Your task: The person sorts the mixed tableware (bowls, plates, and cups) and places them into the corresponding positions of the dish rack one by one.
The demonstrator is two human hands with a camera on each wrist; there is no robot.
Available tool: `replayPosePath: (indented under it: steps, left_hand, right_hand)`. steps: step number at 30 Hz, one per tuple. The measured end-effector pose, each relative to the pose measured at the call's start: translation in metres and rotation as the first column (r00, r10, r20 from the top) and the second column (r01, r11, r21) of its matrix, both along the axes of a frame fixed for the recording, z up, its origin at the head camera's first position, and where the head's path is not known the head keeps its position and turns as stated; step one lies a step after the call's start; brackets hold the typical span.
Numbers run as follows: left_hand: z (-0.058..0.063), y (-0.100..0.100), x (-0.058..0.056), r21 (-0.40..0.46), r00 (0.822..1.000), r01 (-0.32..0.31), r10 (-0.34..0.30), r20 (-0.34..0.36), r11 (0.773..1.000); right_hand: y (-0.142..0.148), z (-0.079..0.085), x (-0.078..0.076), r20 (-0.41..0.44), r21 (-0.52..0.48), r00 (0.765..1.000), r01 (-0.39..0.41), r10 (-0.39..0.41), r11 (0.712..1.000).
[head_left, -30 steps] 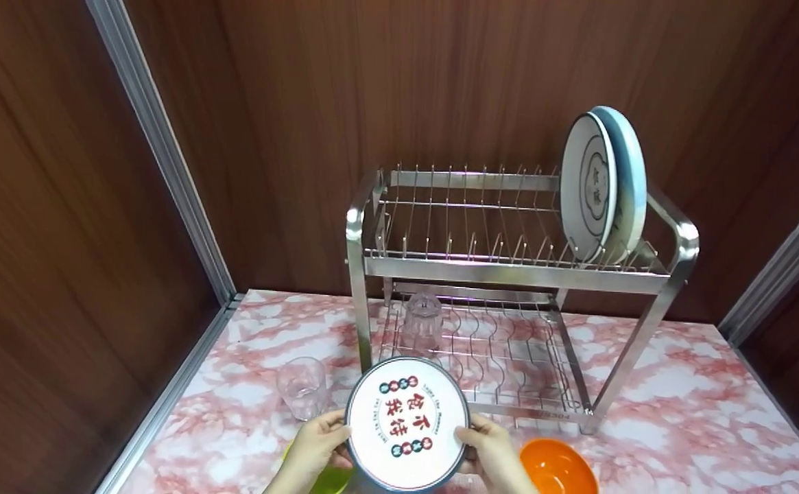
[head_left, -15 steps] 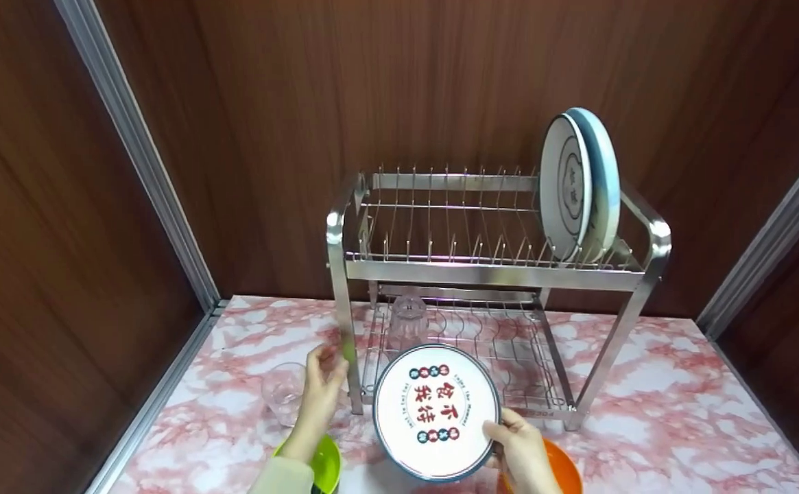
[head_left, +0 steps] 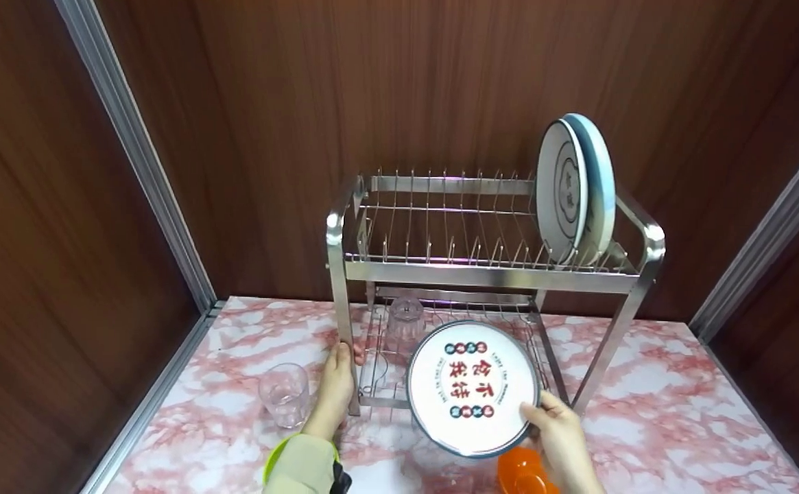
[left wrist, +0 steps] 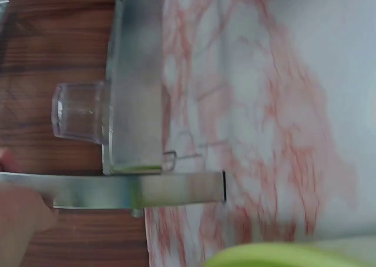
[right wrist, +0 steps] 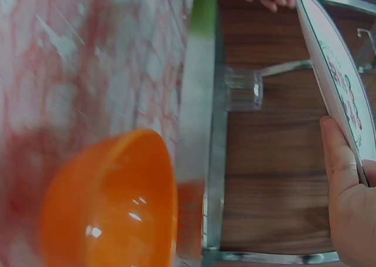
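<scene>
A white plate point(head_left: 473, 429) with a dark rim and red characters is held up in front of the metal dish rack point(head_left: 488, 274). My right hand point(head_left: 562, 432) pinches its right edge, thumb on the face and fingers behind; the right wrist view shows the plate point(right wrist: 329, 73) nearly edge-on. With my left hand point(head_left: 334, 391) I grip the rack's left front leg point(head_left: 340, 309), fingertips showing past its far side. In the left wrist view this leg point(left wrist: 182, 189) lies across the picture, the hand point(left wrist: 23, 220) at its end. The plate hides part of the lower tier.
Two plates point(head_left: 561, 192) stand upright at the upper tier's right end. An upturned clear glass point(head_left: 406, 319) sits on the lower tier. Another glass point(head_left: 284, 394) is on the marbled table left of the rack. An orange bowl point(head_left: 526, 473) and a green bowl point(head_left: 276, 456) are near the front.
My left hand has let go of the plate and moved up and forward to the rack's left leg. My right hand has carried the plate rightward and up, nearer the rack.
</scene>
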State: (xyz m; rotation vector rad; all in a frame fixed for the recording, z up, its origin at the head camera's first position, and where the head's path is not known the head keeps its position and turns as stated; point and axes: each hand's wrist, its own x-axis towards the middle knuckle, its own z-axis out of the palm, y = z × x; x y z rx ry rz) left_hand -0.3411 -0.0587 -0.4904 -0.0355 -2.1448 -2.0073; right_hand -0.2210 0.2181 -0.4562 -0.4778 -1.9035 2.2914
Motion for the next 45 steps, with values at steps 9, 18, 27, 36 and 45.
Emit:
replayPosePath:
  steps: [9, 18, 27, 36, 45]
  left_hand:
    - [-0.011, 0.008, -0.016, 0.135, 0.998, 0.064, -0.067, 0.019, 0.989]
    - [-0.014, 0.010, -0.017, 0.165, 0.998, 0.056, -0.060, 0.019, 0.985]
    - [-0.018, 0.007, -0.016, 0.142, 1.000, 0.024, -0.025, 0.008, 0.990]
    - [-0.021, 0.003, -0.016, 0.157, 1.000, 0.023, -0.023, -0.002, 0.987]
    - [-0.019, 0.000, -0.014, 0.166, 0.999, -0.002, -0.004, 0.035, 0.986]
  right_hand:
    - [0.019, 0.030, 0.007, -0.103, -0.010, 0.995, -0.009, 0.008, 1.000]
    - [0.029, 0.049, 0.011, -0.213, -0.017, 0.977, -0.037, 0.033, 0.999]
    - [0.036, 0.062, 0.011, -0.370, -0.110, 0.927, -0.107, 0.059, 0.988]
    - [0.042, 0.082, 0.008, -0.426, -0.115, 0.905, -0.067, 0.011, 0.991]
    - [0.043, 0.110, 0.005, -0.446, -0.182, 0.882, 0.078, -0.153, 0.980]
